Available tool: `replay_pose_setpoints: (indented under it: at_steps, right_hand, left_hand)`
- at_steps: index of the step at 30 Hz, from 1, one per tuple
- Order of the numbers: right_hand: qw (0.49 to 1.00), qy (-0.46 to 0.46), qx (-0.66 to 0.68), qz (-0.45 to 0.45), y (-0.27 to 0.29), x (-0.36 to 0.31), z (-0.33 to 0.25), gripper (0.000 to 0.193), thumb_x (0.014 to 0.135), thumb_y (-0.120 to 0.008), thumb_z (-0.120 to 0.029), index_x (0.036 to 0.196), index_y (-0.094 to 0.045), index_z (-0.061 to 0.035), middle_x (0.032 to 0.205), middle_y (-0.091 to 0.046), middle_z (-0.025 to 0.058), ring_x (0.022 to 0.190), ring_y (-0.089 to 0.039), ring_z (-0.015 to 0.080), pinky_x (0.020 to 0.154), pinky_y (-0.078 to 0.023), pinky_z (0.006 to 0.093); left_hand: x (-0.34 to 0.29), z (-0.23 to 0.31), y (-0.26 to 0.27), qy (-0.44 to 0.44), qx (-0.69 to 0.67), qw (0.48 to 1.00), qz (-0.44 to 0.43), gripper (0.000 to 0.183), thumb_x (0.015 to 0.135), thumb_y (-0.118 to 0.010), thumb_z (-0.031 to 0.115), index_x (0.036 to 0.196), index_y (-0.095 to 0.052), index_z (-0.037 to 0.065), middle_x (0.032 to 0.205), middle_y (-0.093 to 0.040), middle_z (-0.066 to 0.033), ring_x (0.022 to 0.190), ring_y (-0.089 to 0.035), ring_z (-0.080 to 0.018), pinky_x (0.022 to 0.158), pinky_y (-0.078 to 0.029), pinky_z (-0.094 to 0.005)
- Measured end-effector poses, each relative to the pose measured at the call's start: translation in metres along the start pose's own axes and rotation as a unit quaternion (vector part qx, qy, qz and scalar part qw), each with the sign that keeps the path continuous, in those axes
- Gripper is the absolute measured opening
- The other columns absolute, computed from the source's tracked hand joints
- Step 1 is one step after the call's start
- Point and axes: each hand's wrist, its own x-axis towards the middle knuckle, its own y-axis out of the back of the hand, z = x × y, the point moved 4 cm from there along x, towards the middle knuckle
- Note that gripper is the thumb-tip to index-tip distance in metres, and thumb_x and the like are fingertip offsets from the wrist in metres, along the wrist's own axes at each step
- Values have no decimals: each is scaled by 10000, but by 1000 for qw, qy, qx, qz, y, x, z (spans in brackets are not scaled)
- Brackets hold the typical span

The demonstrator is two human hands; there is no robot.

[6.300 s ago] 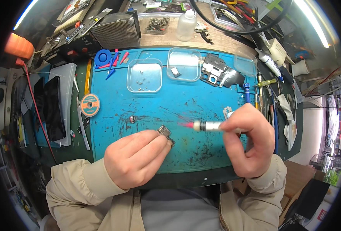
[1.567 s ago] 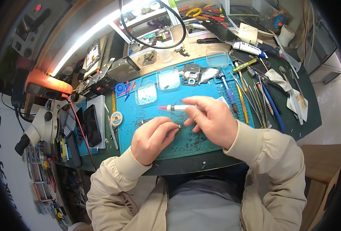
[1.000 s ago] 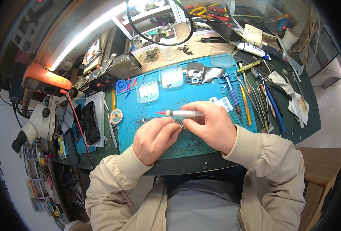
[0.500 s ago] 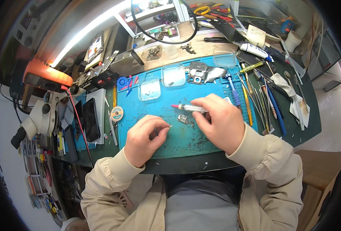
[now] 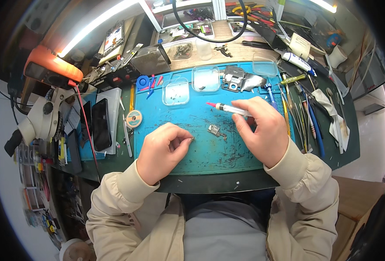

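My right hand (image 5: 264, 128) grips a clear syringe (image 5: 232, 109) with a pink tip pointing left, held above the blue work mat (image 5: 157, 126). Pinched between thumb and fingertips of my left hand (image 5: 163, 150) is a tiny metallic piece (image 5: 193, 138), too small to name. Between the two hands, a small silvery circuit board (image 5: 214, 129) with a short tail lies on the mat, touched by neither. Beyond them, two clear plastic boxes (image 5: 175, 92) hold tiny parts. A dark phone frame part (image 5: 233, 78) rests near the mat's far edge.
A solder spool (image 5: 134, 118) sits at the mat's left edge, near a dark phone (image 5: 101, 125). Tweezers and screwdrivers (image 5: 309, 117) crowd the right side. An orange multimeter (image 5: 53, 67) stands far left, its red lead hanging down. A black cable loop (image 5: 210, 41) hangs overhead.
My right hand has raised the syringe up and away from the small circuit board. My left hand keeps its pinch and has shifted slightly left. The whole view has shifted a little.
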Motion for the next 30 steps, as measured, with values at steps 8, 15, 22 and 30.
replay_pose_setpoints:
  at_steps: [8, 15, 22, 30]
  right_hand:
    - [962, 147, -232, 1, 17, -7, -22, 298, 844, -779, -36, 1139, -741, -53, 1018, -714, 108, 908, -697, 322, 805, -556, 431]
    - [982, 70, 117, -131, -27, -14, -46, 343, 858, -812, -39, 1192, -738, -60, 1028, -738, 126, 919, -729, 323, 781, -605, 403]
    - [976, -2, 172, -131, -36, -10, -41, 198, 926, -769, 10, 1121, -773, -27, 1048, -764, 103, 850, -749, 217, 710, -593, 311]
    - [907, -191, 342, -158, -44, -17, -24, 168, 985, -762, -42, 1146, -766, 5, 1033, -794, 73, 926, -756, 125, 786, -596, 257]
  left_hand:
    - [-12, 6, -2, -91, -3, 995, 50, 126, 886, -758, -57, 998, -747, 2, 953, -706, -62, 672, -625, -114, 581, -508, -250]
    - [-13, 0, -6, 83, -234, 967, -48, 113, 974, -719, 3, 1078, -747, -33, 1025, -745, -77, 767, -693, -87, 601, -569, -251]
    - [-15, -8, -13, 112, -400, 908, -57, 199, 1023, -711, 55, 1197, -715, -43, 1126, -745, -88, 961, -750, -146, 766, -629, -265]
    - [-13, -17, -19, 105, -443, 889, -54, 233, 1012, -728, 54, 1232, -708, -21, 1133, -740, -73, 944, -727, -118, 770, -613, -261]
